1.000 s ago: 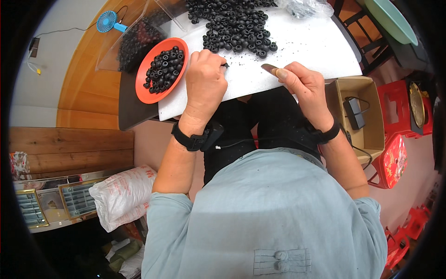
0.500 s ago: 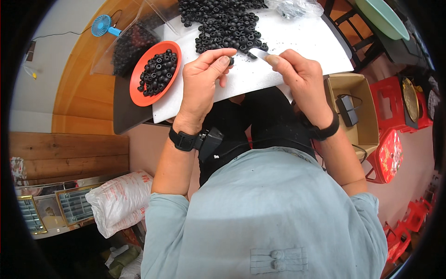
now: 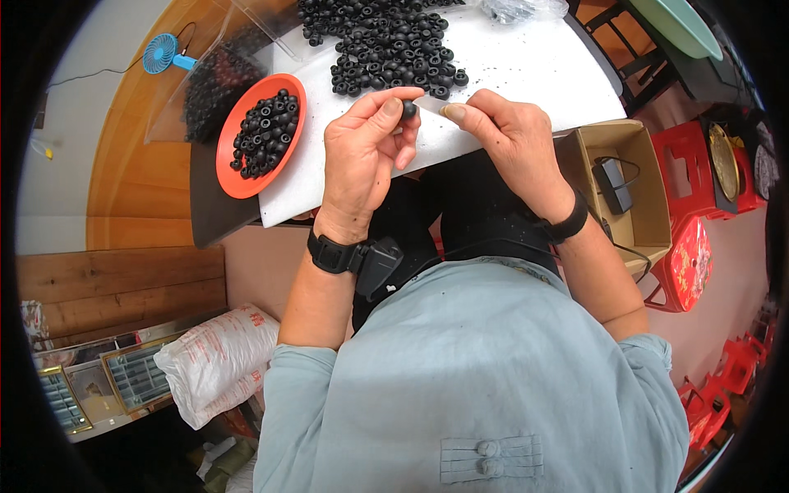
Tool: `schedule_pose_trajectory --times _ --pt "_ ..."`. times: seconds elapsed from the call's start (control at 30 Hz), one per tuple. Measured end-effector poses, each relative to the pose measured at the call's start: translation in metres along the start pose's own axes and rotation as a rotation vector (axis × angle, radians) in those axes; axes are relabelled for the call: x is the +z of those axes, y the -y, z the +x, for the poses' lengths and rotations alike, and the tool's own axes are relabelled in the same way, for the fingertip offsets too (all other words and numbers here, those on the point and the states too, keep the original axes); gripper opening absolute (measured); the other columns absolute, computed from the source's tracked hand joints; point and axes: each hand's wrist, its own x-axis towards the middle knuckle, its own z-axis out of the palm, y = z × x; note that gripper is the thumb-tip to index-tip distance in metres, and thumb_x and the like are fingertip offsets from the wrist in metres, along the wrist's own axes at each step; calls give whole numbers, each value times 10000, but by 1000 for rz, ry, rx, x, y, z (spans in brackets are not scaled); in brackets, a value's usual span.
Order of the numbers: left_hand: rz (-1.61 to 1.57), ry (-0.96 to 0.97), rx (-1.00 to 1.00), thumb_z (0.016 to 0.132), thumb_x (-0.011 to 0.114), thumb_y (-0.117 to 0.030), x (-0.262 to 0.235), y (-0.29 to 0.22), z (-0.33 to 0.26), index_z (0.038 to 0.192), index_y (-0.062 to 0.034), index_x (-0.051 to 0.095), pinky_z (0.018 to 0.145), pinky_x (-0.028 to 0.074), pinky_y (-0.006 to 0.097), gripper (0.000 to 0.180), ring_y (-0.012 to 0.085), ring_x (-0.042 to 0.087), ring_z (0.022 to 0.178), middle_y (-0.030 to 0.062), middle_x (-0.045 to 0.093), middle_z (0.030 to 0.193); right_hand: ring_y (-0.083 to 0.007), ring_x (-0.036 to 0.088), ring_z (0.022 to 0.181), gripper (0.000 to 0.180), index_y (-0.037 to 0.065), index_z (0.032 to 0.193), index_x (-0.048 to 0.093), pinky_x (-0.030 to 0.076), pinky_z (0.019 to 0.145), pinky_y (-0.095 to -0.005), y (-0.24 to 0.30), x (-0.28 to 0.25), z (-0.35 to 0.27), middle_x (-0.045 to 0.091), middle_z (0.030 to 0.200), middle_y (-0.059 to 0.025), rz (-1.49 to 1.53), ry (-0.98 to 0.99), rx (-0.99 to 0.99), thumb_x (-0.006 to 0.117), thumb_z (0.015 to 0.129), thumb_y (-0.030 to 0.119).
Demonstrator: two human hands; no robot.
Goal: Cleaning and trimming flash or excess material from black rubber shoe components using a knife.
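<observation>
Between thumb and fingers, my left hand (image 3: 366, 144) pinches a small round black piece (image 3: 408, 109), like a hollow bead or cap. My right hand (image 3: 518, 140) is closed on a small knife, its pale flat blade (image 3: 430, 104) pointing left, with the tip at or very near the piece. Just beyond my hands, a heap of similar black pieces (image 3: 394, 49) covers part of the white board (image 3: 501, 74); several show an open hole. To the left, an orange-red bowl (image 3: 223, 168) holds more of them.
A clear plastic bin (image 3: 222, 82) of black pieces stands behind the bowl, near a small blue fan (image 3: 160, 53). At the right are a cardboard box (image 3: 649, 201) with a black adapter (image 3: 612, 185) and red stools (image 3: 686, 164). A white sack (image 3: 218, 361) lies lower left.
The knife blade has come down and left to the black piece, and my right hand moved left with it. My left hand has turned slightly, showing more of the piece. The whole view shifted a little.
</observation>
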Motion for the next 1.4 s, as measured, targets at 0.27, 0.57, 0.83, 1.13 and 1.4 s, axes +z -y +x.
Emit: schedule_pose_trajectory --times 0.27,0.57,0.83,1.13,1.4 --pt "64 45 11 1034 554 -88 -2 0 -6 1303 94 614 651 479 250 331 160 572 784 116 632 962 -254 642 535 339 87 818 730 459 502 -351 0 0 -2 635 595 -99 -2 7 6 642 977 374" --pt "65 47 31 1027 549 -65 -2 1 -5 1301 102 613 674 501 277 328 187 586 801 124 635 972 -250 638 525 324 87 823 724 455 489 -348 -2 3 -3 633 595 -98 -7 -17 -27 656 972 367" --pt "66 44 37 1023 558 -70 -1 2 -5 1291 98 617 675 505 279 322 197 593 778 131 641 965 -237 618 498 315 99 824 721 443 472 -344 -2 2 -4 623 581 -89 -31 -14 -55 653 980 364" --pt "98 31 61 1024 549 -68 3 3 -7 1315 91 606 705 510 282 336 201 614 765 143 662 987 -222 616 489 356 101 779 691 435 451 -331 -2 5 -5 615 568 -77 -64 -35 -82 655 979 393" --pt "134 17 90 1024 540 -65 4 8 -8 1282 99 623 704 507 288 317 207 603 758 138 651 960 -222 621 490 369 103 759 675 447 454 -327 -4 8 -7 625 577 -70 -106 -50 -108 657 977 400"
